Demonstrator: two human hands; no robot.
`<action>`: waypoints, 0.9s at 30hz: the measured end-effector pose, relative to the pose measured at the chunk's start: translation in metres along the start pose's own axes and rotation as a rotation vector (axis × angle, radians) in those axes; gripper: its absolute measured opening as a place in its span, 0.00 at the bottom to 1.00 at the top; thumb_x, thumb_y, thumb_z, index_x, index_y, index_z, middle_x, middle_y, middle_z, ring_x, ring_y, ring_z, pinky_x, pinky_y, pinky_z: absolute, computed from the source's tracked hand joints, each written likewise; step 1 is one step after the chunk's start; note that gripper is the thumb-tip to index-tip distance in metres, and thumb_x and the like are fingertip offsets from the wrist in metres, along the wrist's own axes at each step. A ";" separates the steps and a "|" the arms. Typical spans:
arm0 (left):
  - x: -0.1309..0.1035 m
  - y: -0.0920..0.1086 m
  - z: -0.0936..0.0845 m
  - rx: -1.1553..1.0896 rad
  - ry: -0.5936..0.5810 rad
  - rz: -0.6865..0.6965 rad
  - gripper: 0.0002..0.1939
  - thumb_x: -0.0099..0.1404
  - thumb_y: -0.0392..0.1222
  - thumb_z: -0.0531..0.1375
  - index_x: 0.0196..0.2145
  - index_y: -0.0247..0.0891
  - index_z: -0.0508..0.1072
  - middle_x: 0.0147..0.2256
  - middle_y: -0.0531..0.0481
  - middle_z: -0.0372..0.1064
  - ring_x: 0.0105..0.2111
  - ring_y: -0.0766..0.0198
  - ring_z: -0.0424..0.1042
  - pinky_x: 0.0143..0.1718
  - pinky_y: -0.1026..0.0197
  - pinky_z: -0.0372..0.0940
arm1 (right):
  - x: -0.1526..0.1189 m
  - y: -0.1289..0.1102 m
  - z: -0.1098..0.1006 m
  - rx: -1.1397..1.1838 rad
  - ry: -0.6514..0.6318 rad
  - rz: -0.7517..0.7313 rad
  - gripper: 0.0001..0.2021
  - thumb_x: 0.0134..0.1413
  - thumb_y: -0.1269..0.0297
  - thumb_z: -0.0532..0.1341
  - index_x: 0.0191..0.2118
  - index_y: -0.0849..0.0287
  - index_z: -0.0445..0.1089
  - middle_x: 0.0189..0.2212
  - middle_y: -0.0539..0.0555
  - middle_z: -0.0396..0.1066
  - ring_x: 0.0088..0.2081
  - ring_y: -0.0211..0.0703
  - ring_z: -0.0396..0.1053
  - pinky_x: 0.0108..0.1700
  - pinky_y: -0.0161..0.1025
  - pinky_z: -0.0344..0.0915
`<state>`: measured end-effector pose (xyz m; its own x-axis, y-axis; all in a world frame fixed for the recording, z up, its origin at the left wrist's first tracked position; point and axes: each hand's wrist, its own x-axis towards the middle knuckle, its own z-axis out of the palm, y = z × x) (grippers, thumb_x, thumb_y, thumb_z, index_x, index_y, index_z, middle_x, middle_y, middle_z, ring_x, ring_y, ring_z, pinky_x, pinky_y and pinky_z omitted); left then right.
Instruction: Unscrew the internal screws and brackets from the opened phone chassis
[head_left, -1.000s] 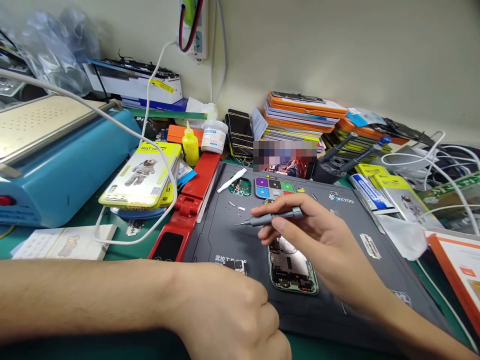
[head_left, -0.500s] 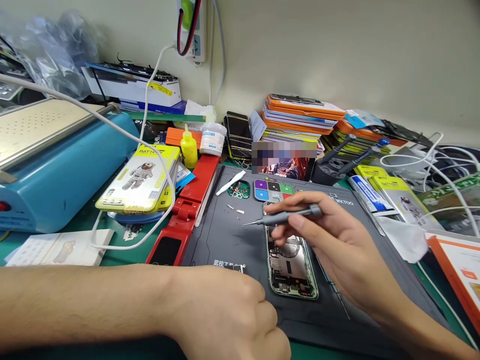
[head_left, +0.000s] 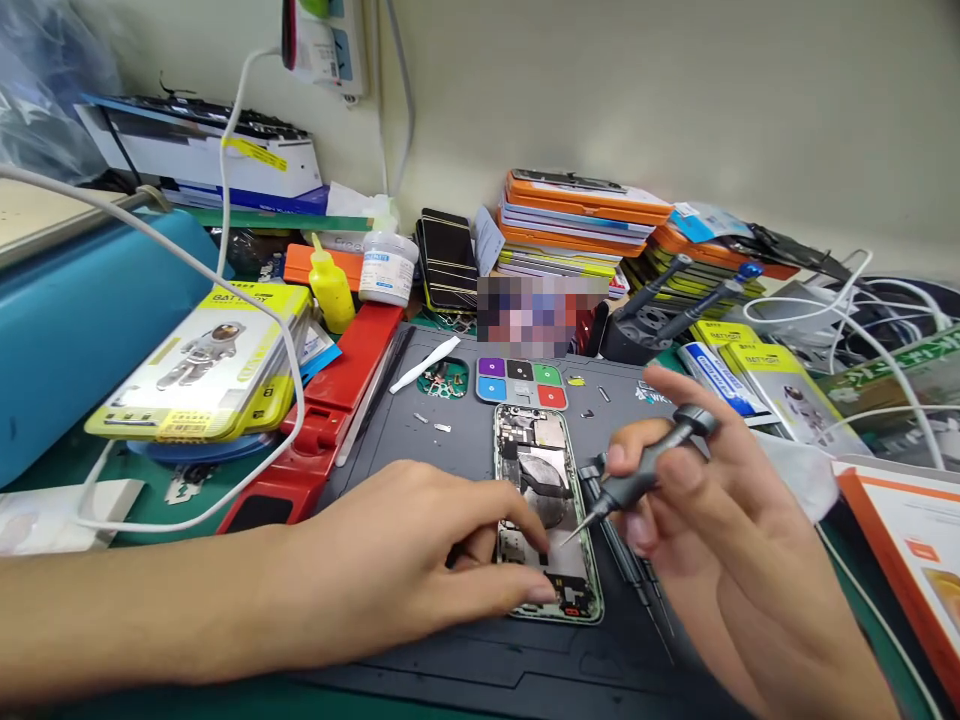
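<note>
An opened phone (head_left: pixel 551 480) lies on the dark work mat (head_left: pixel 450 680), its inner parts showing. Over its lower half reaches my left hand (head_left: pixel 420 560), thumb and index finger apart at the phone's bottom, with nothing seen between them; its other fingers are curled and partly hidden. My right hand (head_left: pixel 720 500) holds a grey precision screwdriver (head_left: pixel 649 465), its thin tip pointing down and left above the phone. More screwdrivers (head_left: pixel 630 560) lie on the mat along the phone's right side. Small metal bits (head_left: pixel 442 428) rest to the upper left of the phone.
Behind the phone are a coloured magnetic tray (head_left: pixel 522 384) and a white pry tool (head_left: pixel 425 364). A red clamp fixture (head_left: pixel 322 430) and yellow battery boxes (head_left: pixel 202 365) stand left. A tool holder (head_left: pixel 637 330) is at the back right; a white cable crosses the left side.
My left hand has moved up onto the phone and its fist has opened. My right hand has shifted right and down, turning the screwdriver tip lower. The view has shifted somewhat.
</note>
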<state>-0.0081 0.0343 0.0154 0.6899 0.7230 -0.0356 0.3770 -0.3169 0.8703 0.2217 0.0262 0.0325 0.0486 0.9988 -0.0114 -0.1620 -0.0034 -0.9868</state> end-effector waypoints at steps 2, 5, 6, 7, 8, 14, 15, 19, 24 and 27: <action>0.001 -0.003 0.001 -0.020 0.027 0.001 0.12 0.73 0.49 0.66 0.53 0.48 0.79 0.29 0.62 0.74 0.26 0.75 0.71 0.28 0.75 0.60 | -0.004 0.003 0.001 -0.033 -0.020 -0.012 0.21 0.57 0.59 0.73 0.56 0.40 0.74 0.30 0.47 0.76 0.23 0.31 0.65 0.24 0.24 0.69; 0.001 -0.005 0.003 -0.076 0.039 0.032 0.09 0.74 0.45 0.65 0.50 0.46 0.80 0.36 0.60 0.81 0.32 0.74 0.77 0.36 0.76 0.65 | -0.007 0.009 -0.001 -0.104 -0.040 -0.035 0.19 0.63 0.59 0.70 0.57 0.39 0.73 0.33 0.48 0.77 0.25 0.33 0.69 0.26 0.26 0.73; 0.000 -0.005 0.003 -0.099 0.043 0.030 0.08 0.74 0.44 0.65 0.49 0.45 0.81 0.37 0.60 0.82 0.34 0.74 0.79 0.37 0.77 0.65 | -0.008 0.011 -0.002 -0.132 -0.046 -0.041 0.19 0.64 0.59 0.68 0.59 0.39 0.71 0.34 0.49 0.78 0.27 0.35 0.71 0.28 0.28 0.75; 0.000 -0.005 0.003 -0.120 0.045 0.021 0.07 0.75 0.43 0.64 0.48 0.45 0.81 0.38 0.61 0.82 0.35 0.74 0.79 0.37 0.77 0.66 | -0.009 0.013 -0.002 -0.148 -0.051 -0.059 0.19 0.65 0.59 0.67 0.59 0.40 0.71 0.35 0.50 0.78 0.28 0.36 0.72 0.28 0.29 0.75; 0.000 -0.005 0.002 -0.138 0.045 0.005 0.06 0.75 0.43 0.64 0.47 0.46 0.81 0.38 0.61 0.82 0.36 0.74 0.80 0.38 0.77 0.67 | -0.010 0.014 -0.003 -0.165 -0.045 -0.067 0.19 0.66 0.59 0.66 0.60 0.40 0.70 0.37 0.51 0.79 0.30 0.38 0.74 0.30 0.30 0.77; 0.004 0.004 -0.003 -0.256 0.103 -0.110 0.07 0.75 0.44 0.63 0.40 0.45 0.82 0.35 0.61 0.83 0.35 0.73 0.79 0.38 0.76 0.68 | -0.021 0.015 0.001 -0.174 0.049 -0.164 0.18 0.69 0.60 0.64 0.61 0.37 0.67 0.41 0.51 0.81 0.38 0.43 0.80 0.38 0.35 0.82; 0.005 0.005 -0.003 -0.291 0.115 -0.136 0.08 0.75 0.44 0.63 0.40 0.45 0.83 0.35 0.60 0.83 0.32 0.73 0.78 0.35 0.76 0.68 | -0.023 0.015 0.002 -0.180 0.060 -0.183 0.18 0.69 0.60 0.63 0.61 0.37 0.67 0.42 0.51 0.81 0.40 0.43 0.80 0.40 0.36 0.82; 0.005 0.008 -0.004 -0.467 0.110 -0.249 0.08 0.74 0.45 0.64 0.42 0.44 0.84 0.37 0.56 0.84 0.22 0.75 0.66 0.20 0.76 0.60 | -0.028 0.013 0.002 -0.231 0.118 -0.267 0.18 0.69 0.62 0.63 0.61 0.37 0.66 0.42 0.51 0.81 0.48 0.45 0.80 0.48 0.40 0.81; 0.005 0.004 -0.003 -0.472 0.076 -0.221 0.10 0.75 0.45 0.62 0.47 0.45 0.84 0.39 0.52 0.84 0.22 0.75 0.64 0.21 0.75 0.61 | -0.025 0.012 0.003 -0.175 0.121 -0.163 0.19 0.66 0.59 0.66 0.59 0.34 0.67 0.44 0.51 0.80 0.46 0.48 0.80 0.41 0.41 0.83; 0.005 0.002 -0.004 -0.454 0.077 -0.213 0.10 0.76 0.45 0.62 0.47 0.45 0.83 0.40 0.52 0.84 0.22 0.74 0.64 0.21 0.75 0.61 | -0.021 0.013 0.004 -0.132 0.124 -0.124 0.19 0.64 0.58 0.68 0.58 0.35 0.69 0.43 0.52 0.80 0.41 0.47 0.80 0.40 0.41 0.84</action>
<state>-0.0063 0.0393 0.0191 0.5731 0.7910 -0.2142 0.1862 0.1288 0.9740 0.2149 0.0049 0.0202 0.1820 0.9782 0.0998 -0.0173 0.1047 -0.9944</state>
